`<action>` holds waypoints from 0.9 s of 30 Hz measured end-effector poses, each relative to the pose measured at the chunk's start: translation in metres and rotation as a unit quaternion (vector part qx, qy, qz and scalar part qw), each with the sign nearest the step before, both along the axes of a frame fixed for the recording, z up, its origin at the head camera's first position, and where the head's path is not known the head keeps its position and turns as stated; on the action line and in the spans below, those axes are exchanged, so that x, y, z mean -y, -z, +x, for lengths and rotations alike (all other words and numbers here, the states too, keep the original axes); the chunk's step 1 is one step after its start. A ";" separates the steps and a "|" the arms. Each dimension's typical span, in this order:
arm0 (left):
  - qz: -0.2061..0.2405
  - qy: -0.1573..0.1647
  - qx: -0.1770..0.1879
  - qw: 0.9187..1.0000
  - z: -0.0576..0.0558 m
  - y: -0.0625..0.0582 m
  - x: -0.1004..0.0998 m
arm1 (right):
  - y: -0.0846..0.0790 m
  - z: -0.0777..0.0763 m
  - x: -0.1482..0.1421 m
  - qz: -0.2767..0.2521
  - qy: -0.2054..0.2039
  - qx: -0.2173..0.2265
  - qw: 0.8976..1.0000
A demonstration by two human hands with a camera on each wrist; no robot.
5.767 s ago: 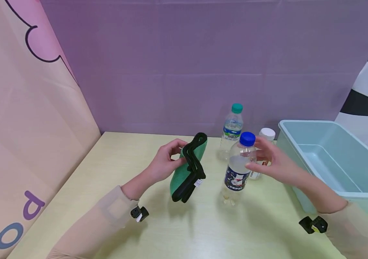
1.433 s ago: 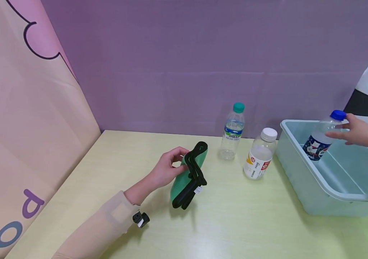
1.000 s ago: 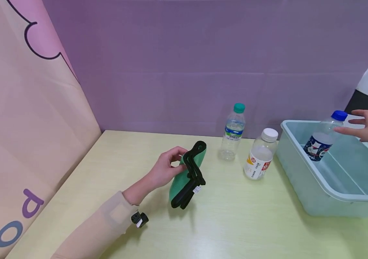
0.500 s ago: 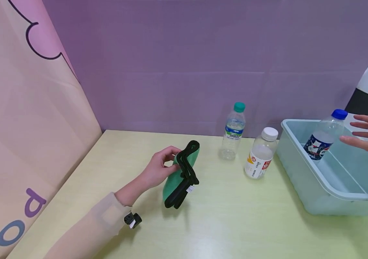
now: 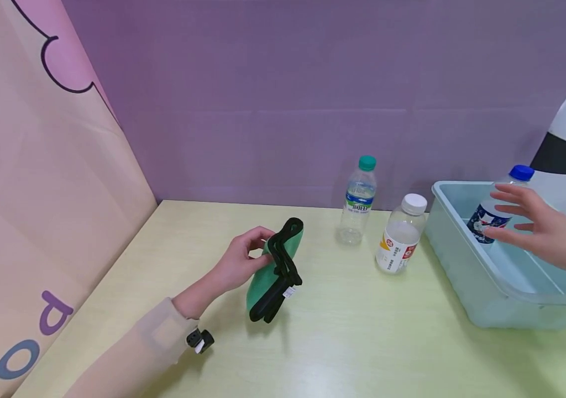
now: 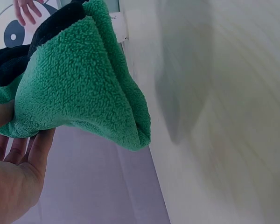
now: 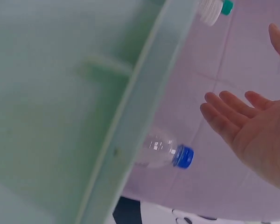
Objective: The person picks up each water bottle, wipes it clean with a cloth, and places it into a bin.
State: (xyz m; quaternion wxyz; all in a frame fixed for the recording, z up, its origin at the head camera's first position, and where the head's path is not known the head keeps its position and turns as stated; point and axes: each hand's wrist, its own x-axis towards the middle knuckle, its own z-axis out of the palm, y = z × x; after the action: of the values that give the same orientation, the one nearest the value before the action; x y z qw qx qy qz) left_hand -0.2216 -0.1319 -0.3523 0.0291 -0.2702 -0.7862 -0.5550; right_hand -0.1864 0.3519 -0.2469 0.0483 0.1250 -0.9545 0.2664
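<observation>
My left hand (image 5: 240, 260) pinches a folded green towel (image 5: 261, 281) with black edging above the table. In the left wrist view the fluffy towel (image 6: 79, 79) hangs from thumb and fingers, and a shadow falls on the tabletop beside it. My right hand (image 5: 544, 229) is over the pale blue plastic tub (image 5: 467, 287), fingers spread and holding nothing. Behind it, partly hidden, a blue-capped plastic bottle (image 5: 520, 173) leans inside the tub. The right wrist view has that bottle's blue cap (image 7: 183, 156) beyond the tub's wall, apart from the open palm (image 7: 261, 135).
A green-capped water bottle (image 5: 357, 207) stands at the back of the table (image 5: 342, 342). To its right, close to the tub, is a white-capped bottle (image 5: 401, 235). A purple cloth backdrop (image 5: 263, 99) rises behind the table's far edge.
The right hand carried the blue-capped bottle from the table into the tub and let it go. It has since moved left, in front of that bottle. The left hand with the towel shifted slightly left.
</observation>
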 end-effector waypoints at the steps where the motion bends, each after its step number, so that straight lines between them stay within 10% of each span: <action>1: -0.001 -0.001 0.001 1.000 0.000 0.000 0.000 | 0.000 0.001 0.004 -0.001 -0.002 -0.002 1.000; 27: -0.004 -0.027 -0.007 1.000 0.002 -0.003 0.019 | 0.038 0.009 0.082 -0.039 0.021 -0.053 0.998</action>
State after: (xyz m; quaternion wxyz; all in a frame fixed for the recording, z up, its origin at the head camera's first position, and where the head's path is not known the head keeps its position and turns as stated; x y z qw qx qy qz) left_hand -0.2199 -0.1510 -0.3493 0.0483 -0.2531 -0.7950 -0.5492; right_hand -0.1777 0.2696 -0.2850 0.1090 0.1168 -0.9418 0.2958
